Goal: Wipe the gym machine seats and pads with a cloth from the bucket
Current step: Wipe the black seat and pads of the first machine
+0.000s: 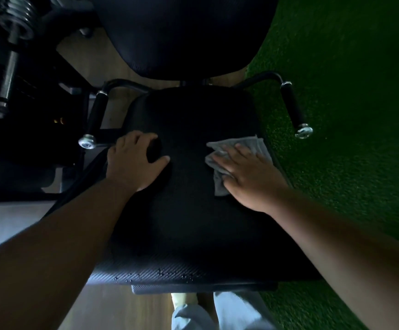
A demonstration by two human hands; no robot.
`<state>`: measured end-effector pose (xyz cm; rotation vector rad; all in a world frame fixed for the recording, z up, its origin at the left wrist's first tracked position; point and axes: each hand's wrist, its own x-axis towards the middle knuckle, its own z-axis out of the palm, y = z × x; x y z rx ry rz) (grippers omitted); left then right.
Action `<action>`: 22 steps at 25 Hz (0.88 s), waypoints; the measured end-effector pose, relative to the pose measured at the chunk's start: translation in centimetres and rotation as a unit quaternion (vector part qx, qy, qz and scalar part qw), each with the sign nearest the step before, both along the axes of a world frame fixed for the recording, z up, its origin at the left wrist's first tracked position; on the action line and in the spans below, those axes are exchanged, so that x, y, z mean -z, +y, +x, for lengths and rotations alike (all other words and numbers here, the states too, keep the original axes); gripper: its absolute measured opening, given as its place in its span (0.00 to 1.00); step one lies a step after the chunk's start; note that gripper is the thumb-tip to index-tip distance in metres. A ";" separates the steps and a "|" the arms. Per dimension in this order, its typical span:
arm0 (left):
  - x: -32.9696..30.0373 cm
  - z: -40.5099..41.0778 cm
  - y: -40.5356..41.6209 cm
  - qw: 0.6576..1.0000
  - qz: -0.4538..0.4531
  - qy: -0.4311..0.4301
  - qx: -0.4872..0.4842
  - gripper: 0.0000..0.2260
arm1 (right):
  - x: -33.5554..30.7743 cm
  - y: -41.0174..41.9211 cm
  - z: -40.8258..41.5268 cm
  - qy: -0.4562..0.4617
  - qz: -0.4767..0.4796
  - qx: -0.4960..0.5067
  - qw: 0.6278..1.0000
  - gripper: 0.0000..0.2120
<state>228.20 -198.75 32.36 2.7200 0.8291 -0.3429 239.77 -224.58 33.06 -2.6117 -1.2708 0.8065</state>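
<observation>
A black padded seat (189, 210) of a gym machine fills the middle of the head view, with a black back pad (184, 34) beyond it. A grey cloth (239, 148) lies on the seat's right side. My right hand (246, 172) presses flat on the cloth, fingers spread. My left hand (134, 158) rests on the seat's left edge, fingers curled over the rim and thumb on top. Water drops show on the seat's near edge. No bucket is in view.
Two black foam-covered handles with chrome ends stand beside the seat, one on the left (96, 115) and one on the right (293, 108). Weight plates on a bar (14, 22) sit at the far left. Green turf (348, 115) lies to the right, wooden floor (112, 306) below.
</observation>
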 end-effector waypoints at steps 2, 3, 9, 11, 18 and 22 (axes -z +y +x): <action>0.9 2.7 0.7 0.999 -0.014 0.039 0.019 0.34 | 0.9 -1.2 2.9 -0.016 -0.008 0.035 0.999 0.28; 1.6 3.4 0.8 0.998 -0.014 0.049 0.024 0.34 | 1.7 -0.7 4.9 -0.015 -0.013 0.070 0.997 0.28; 3.3 3.5 0.6 1.000 0.020 0.016 0.016 0.33 | 2.2 8.1 6.4 -0.003 -0.070 0.074 0.995 0.27; 3.3 3.7 0.6 0.999 0.026 0.014 0.014 0.33 | 1.6 5.9 3.4 -0.003 -0.030 -0.011 0.999 0.28; 3.5 3.9 0.6 0.999 0.030 0.018 0.020 0.32 | 3.8 5.8 10.4 0.003 -0.059 0.081 0.995 0.27; 3.5 4.0 0.7 0.999 0.037 0.019 0.017 0.32 | 3.3 8.9 7.4 0.006 -0.043 0.010 0.999 0.27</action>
